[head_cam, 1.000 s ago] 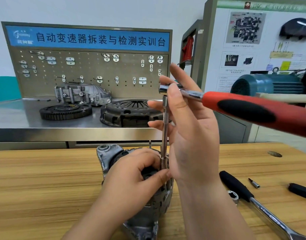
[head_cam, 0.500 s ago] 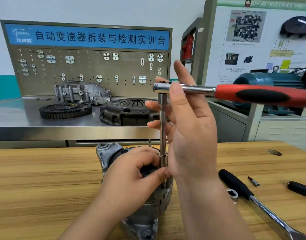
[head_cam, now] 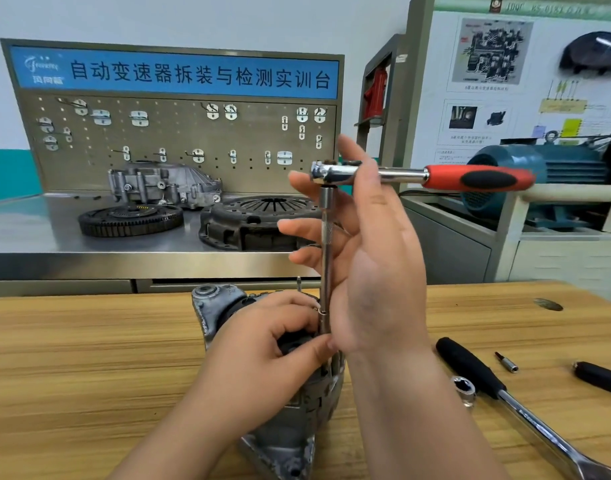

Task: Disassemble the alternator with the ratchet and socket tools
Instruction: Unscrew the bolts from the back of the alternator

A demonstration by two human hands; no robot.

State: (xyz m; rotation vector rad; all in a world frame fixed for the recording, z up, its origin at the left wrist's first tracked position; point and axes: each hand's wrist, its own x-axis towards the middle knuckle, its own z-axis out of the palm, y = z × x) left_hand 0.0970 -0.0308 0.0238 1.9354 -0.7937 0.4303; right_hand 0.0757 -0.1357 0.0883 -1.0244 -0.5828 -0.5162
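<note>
An alternator (head_cam: 212, 308) is stood on end on the wooden table (head_cam: 72, 358), near the middle of the near edge. Most of its top is covered by the left hand (head_cam: 262, 358), whose fingers are curled down over it. The lower end of an upright extension bar (head_cam: 326, 258) is pinched between that hand's thumb and forefinger where it meets the alternator's top.

A ratchet (head_cam: 401, 174) with a red and black handle is fitted on the bar's upper end, and its handle is pointed level to the right. The right hand (head_cam: 376, 271) is held flat against the bar and the ratchet's head, with its fingers straight and spread to the left. Nothing is seen to be gripped by it.

On the table to the right, a loose socket (head_cam: 464, 389) is set just beside a long wrench (head_cam: 473, 372) with a black grip. A small bit (head_cam: 507, 363) and a second black handle (head_cam: 601, 377) are laid further right.

On the far steel bench (head_cam: 37, 233), a toothed wheel (head_cam: 131, 220), a clutch cover (head_cam: 255, 220) and a metal casing (head_cam: 162, 183) are set in front of a pegboard (head_cam: 179, 140). A blue motor (head_cam: 570, 168) is mounted at far right.
</note>
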